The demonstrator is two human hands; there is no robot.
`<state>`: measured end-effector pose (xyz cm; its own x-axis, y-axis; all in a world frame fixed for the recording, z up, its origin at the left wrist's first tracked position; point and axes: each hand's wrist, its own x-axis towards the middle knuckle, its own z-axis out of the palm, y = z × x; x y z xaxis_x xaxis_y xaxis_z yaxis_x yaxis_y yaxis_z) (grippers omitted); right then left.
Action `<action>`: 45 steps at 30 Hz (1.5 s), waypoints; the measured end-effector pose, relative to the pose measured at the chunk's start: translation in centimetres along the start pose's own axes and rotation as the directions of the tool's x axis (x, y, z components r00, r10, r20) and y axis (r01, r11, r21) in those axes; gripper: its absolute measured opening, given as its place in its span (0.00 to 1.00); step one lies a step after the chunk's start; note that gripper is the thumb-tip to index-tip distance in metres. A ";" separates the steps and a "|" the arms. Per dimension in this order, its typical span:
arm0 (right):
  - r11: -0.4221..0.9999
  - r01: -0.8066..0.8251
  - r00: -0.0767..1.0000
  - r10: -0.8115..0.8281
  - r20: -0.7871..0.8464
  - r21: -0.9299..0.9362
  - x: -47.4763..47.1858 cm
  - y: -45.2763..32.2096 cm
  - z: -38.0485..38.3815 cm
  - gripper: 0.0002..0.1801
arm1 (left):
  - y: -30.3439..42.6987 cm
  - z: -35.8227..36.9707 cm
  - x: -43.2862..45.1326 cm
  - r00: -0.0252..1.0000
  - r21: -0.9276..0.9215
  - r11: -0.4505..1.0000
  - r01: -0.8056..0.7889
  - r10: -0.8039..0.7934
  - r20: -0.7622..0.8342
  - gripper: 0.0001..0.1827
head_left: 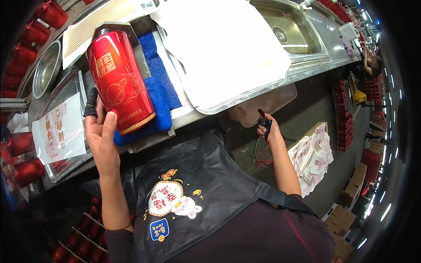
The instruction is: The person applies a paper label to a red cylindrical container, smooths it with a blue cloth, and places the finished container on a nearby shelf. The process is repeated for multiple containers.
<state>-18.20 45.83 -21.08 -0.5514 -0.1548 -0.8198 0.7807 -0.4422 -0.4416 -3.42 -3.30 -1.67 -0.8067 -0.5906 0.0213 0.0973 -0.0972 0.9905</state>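
A glossy red bottle (120, 82) with gold decoration and writing lies tilted on a folded blue towel (158, 105), its neck against a metal holder (135, 34). My left hand (102, 134) is at the bottle's lower left side, thumb on its surface and a dark cover on one finger; whether it bears the weight is unclear. My right hand (269, 128), off to the right below the counter edge, is closed around a small dark tool (265, 123) whose kind I cannot tell. To the left lies a decal sheet (61, 128) with gold and pink prints on a metal tray (52, 176).
Beside the towel is a bright white tray (227, 59), then a steel sink (292, 29). A metal bowl (47, 70) and more red bottles (24, 172) stand left. A pile of printed sheets (312, 161) is at the right. A co-worker (368, 67) is far right.
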 end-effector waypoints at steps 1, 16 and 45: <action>1.000 -0.009 0.999 0.009 0.039 0.004 -0.4 -0.2 0.7 0.20 | 0.2 0.1 0.0 1.000 0.003 1.000 0.007 -0.007 -0.007 0.13; 0.827 0.353 0.796 -0.019 0.605 -0.438 -16.1 -1.1 18.6 0.10 | -0.2 -0.1 -0.2 0.999 -0.015 1.000 0.011 -0.011 0.033 0.35; 0.398 0.796 0.561 -0.201 0.803 -0.457 -9.9 4.4 38.8 0.15 | 1.9 1.3 0.7 0.999 -0.014 1.000 0.025 -0.025 0.020 0.36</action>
<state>-20.70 11.10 -0.77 -0.7027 -0.7071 -0.0787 0.0061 0.1047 -0.9945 -4.55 -2.82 0.45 -0.8206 -0.5715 -0.0007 0.0852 -0.1236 0.9887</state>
